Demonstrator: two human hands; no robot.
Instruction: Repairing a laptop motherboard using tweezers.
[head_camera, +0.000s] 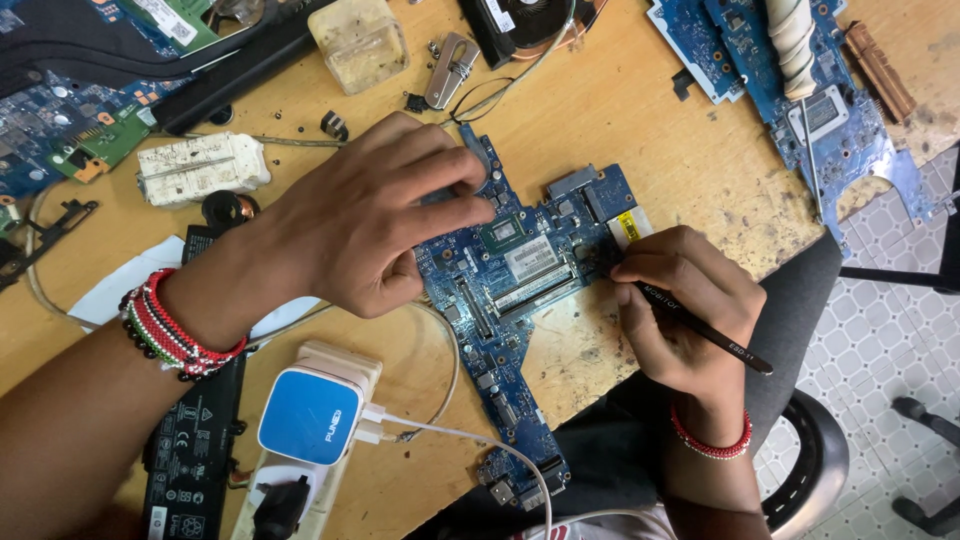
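A blue laptop circuit board (520, 270) lies on the wooden workbench (640, 110), one end hanging over the front edge. My left hand (370, 215) presses down on the board's upper left part, fingers spread over it. My right hand (680, 310) grips thin black tweezers (710, 335) like a pen, their tip touching the board's right edge near a yellow label (628, 226). Beaded bracelets sit on both wrists.
A white power strip with a blue-and-white charger (310, 415) and cable sits at the front left, beside a flat black battery (190, 450). Other blue boards (830, 110), a black laptop shell (120, 50), a clear plastic box (358, 42) and small parts crowd the back. A stool (810, 450) stands below.
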